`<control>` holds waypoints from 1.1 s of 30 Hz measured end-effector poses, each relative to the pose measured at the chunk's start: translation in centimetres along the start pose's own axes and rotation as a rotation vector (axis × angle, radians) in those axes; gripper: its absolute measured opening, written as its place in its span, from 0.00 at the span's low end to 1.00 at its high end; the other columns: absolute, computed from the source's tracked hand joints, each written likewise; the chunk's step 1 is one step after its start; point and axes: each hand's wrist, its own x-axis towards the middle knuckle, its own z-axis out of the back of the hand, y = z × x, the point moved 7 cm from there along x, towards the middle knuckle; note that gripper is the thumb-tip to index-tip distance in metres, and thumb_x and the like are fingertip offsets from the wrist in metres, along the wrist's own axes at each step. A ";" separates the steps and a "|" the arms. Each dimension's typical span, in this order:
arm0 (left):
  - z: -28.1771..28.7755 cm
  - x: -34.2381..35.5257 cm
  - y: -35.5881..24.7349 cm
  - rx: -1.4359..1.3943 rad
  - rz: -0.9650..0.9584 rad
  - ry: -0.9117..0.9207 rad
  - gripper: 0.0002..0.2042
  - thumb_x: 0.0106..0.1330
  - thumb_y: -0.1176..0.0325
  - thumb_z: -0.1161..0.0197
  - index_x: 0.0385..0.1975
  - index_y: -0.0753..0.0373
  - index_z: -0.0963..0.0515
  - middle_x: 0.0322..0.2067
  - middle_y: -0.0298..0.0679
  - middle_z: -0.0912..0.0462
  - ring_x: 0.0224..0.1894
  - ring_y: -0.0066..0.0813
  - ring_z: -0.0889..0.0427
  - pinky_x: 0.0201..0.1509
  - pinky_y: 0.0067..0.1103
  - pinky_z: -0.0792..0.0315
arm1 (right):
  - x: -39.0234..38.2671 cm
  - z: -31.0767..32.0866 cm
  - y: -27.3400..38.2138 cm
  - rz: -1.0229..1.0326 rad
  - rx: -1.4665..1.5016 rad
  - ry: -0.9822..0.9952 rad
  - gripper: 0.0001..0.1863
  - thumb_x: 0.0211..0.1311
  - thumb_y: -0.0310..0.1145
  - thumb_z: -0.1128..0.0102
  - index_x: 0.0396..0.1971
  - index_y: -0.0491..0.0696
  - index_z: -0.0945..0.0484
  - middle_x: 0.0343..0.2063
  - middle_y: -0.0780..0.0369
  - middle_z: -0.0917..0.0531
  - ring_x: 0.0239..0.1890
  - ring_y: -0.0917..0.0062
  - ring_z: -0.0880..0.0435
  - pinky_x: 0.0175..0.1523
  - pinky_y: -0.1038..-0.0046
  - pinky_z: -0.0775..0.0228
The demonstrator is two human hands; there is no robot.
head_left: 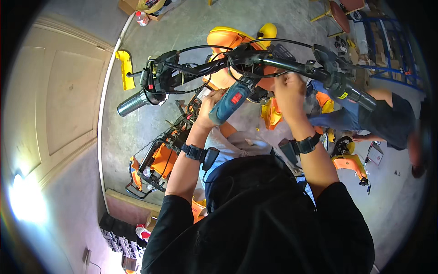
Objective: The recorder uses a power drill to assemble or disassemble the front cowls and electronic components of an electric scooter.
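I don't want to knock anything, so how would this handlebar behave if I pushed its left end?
The handlebar looks like a thick tube, so it's probably stiff. Pushing the left grip may swing it round, since that end sits far from the middle. The black cables would likely flex, being thin and looped.

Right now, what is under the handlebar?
Below the handlebar, orange bodywork and grey floor show, with the blue power tool near its middle. Whatever lies directly beneath that black middle is covered.
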 end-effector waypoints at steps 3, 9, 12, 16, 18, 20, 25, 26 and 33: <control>-0.5 -0.1 0.0 -0.008 -0.030 0.013 0.22 0.53 0.68 0.33 0.49 0.68 0.21 0.39 0.50 0.16 0.39 0.53 0.17 0.46 0.34 0.23 | 2.6 -0.3 -1.5 0.138 0.211 0.057 0.18 0.70 0.32 0.42 0.56 0.43 0.23 0.52 0.54 0.17 0.56 0.66 0.18 0.59 0.69 0.28; -1.3 -0.5 -0.2 -0.141 0.042 0.020 0.19 0.58 0.77 0.32 0.52 0.68 0.22 0.46 0.50 0.16 0.47 0.44 0.14 0.53 0.29 0.23 | 2.1 -3.8 -4.4 -0.021 0.243 0.480 0.23 0.68 0.33 0.46 0.62 0.45 0.28 0.45 0.62 0.20 0.48 0.78 0.23 0.55 0.72 0.31; -2.0 -0.6 -0.9 -0.199 0.008 0.003 0.20 0.60 0.76 0.33 0.53 0.67 0.23 0.48 0.50 0.16 0.46 0.44 0.14 0.53 0.28 0.22 | 1.6 -2.6 -4.1 -0.066 0.347 0.478 0.19 0.62 0.35 0.40 0.49 0.41 0.23 0.34 0.62 0.22 0.38 0.75 0.25 0.46 0.71 0.33; -3.0 -1.0 -0.9 -0.192 0.065 -0.021 0.20 0.60 0.76 0.33 0.54 0.67 0.23 0.47 0.48 0.16 0.46 0.43 0.14 0.53 0.29 0.22 | 1.7 -2.3 -3.5 -0.050 0.280 0.526 0.20 0.60 0.34 0.41 0.49 0.40 0.24 0.35 0.61 0.22 0.40 0.73 0.25 0.50 0.70 0.33; -3.5 -1.2 -0.6 -0.178 0.132 -0.041 0.19 0.60 0.77 0.34 0.52 0.66 0.23 0.44 0.47 0.16 0.45 0.43 0.14 0.52 0.29 0.22 | 1.8 -2.4 -3.1 -0.021 0.332 0.518 0.20 0.59 0.32 0.42 0.50 0.39 0.25 0.35 0.60 0.21 0.40 0.73 0.25 0.51 0.70 0.33; -3.6 -1.3 -1.1 -0.175 0.067 -0.082 0.18 0.60 0.77 0.34 0.51 0.66 0.22 0.43 0.47 0.15 0.43 0.43 0.14 0.50 0.28 0.22 | 1.9 -2.5 -3.0 0.013 0.347 0.515 0.20 0.58 0.31 0.44 0.50 0.39 0.25 0.36 0.59 0.21 0.41 0.72 0.25 0.52 0.69 0.33; -3.9 -1.3 -1.4 -0.178 0.022 -0.151 0.14 0.62 0.75 0.32 0.47 0.64 0.20 0.31 0.35 0.17 0.32 0.28 0.18 0.39 0.25 0.24 | 2.1 -2.5 -3.5 -0.013 0.274 0.570 0.20 0.56 0.30 0.46 0.49 0.39 0.26 0.36 0.57 0.21 0.41 0.70 0.24 0.51 0.68 0.32; -4.0 -1.3 -1.2 -0.202 0.047 -0.130 0.13 0.62 0.76 0.32 0.46 0.64 0.20 0.30 0.35 0.17 0.31 0.27 0.19 0.39 0.24 0.24 | 2.0 -2.5 -3.7 -0.035 0.251 0.590 0.20 0.56 0.31 0.46 0.49 0.39 0.26 0.36 0.57 0.21 0.41 0.70 0.24 0.51 0.68 0.32; -4.0 -1.5 -0.6 -0.287 0.157 -0.104 0.08 0.62 0.77 0.33 0.39 0.62 0.21 0.29 0.30 0.22 0.31 0.20 0.24 0.37 0.20 0.28 | 1.9 -2.5 -3.6 -0.007 0.274 0.505 0.21 0.57 0.32 0.46 0.50 0.39 0.26 0.38 0.54 0.20 0.42 0.67 0.23 0.53 0.66 0.32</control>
